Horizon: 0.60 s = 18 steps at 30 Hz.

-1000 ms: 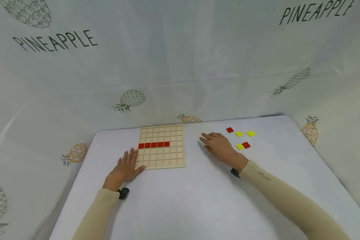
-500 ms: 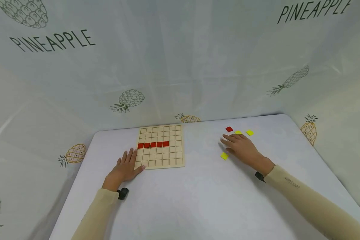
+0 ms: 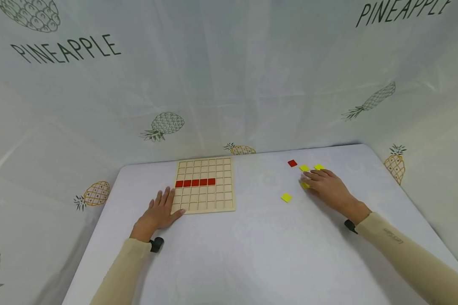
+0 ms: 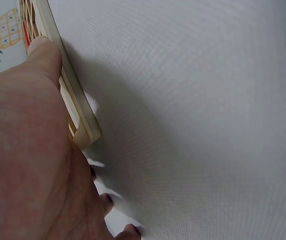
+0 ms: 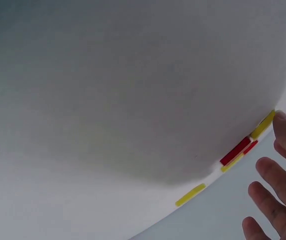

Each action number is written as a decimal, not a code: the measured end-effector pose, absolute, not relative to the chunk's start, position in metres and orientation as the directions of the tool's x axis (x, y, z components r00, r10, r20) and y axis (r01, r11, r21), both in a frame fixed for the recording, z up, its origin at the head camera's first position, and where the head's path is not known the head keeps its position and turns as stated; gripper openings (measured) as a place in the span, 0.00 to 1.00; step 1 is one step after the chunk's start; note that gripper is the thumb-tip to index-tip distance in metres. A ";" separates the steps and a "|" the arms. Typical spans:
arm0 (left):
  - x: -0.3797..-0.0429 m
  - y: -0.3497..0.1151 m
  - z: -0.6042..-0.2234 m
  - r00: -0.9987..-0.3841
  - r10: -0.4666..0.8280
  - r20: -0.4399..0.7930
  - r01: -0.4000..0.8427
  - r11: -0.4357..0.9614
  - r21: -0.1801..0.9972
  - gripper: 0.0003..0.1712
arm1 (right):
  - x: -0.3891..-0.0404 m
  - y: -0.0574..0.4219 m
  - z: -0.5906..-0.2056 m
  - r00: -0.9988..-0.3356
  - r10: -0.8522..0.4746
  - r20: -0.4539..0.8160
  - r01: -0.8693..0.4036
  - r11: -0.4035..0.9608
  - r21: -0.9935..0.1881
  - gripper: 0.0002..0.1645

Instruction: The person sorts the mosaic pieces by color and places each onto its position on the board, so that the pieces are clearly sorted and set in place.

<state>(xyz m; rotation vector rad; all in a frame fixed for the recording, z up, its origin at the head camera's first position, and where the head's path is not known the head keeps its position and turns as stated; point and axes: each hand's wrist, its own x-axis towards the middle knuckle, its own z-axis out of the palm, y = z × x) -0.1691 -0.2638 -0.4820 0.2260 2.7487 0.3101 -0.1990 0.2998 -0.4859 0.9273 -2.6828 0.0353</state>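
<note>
A wooden grid board [image 3: 204,199] lies at the back of the table, with a row of several red square tiles [image 3: 196,183] in its cells. My left hand [image 3: 158,216] rests at the board's front left corner, fingers straight along the left side. In the left wrist view the thumb [image 4: 45,57] lies over the board's front rim. On the right, my right hand [image 3: 328,189] is over the loose tiles, fingertips by a partly covered yellow tile [image 3: 305,185]. The right wrist view shows the fingers apart, with a red tile [image 5: 235,151] near the thumb.
Loose around the right hand lie a red tile [image 3: 292,163] and yellow tiles, one nearer the front [image 3: 286,198]. A white cloth printed with pineapples hangs behind the table [image 3: 229,254].
My right hand has moved right, from beside the board to over the loose tiles. The front yellow tile has come into view from under it. The left hand stays in place.
</note>
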 end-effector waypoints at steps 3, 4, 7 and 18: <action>-0.169 -0.264 -0.481 -0.922 0.198 -0.334 0.117 0.962 0.248 0.54 | -0.200 0.306 -0.486 -0.757 -0.593 0.275 -0.599 0.798 0.071 0.27; -0.169 -0.264 -0.481 -0.921 0.198 -0.334 0.116 0.961 0.252 0.54 | -0.201 0.307 -0.486 -0.764 -0.589 0.264 -0.593 0.802 0.073 0.27; -0.168 -0.264 -0.479 -0.921 0.202 -0.333 0.117 0.959 0.260 0.54 | -0.201 0.310 -0.486 -0.776 -0.582 0.242 -0.582 0.810 0.079 0.26; -0.168 -0.263 -0.478 -0.924 0.200 -0.326 0.117 0.959 0.257 0.54 | -0.198 0.315 -0.484 -0.776 -0.585 0.236 -0.585 0.807 0.078 0.23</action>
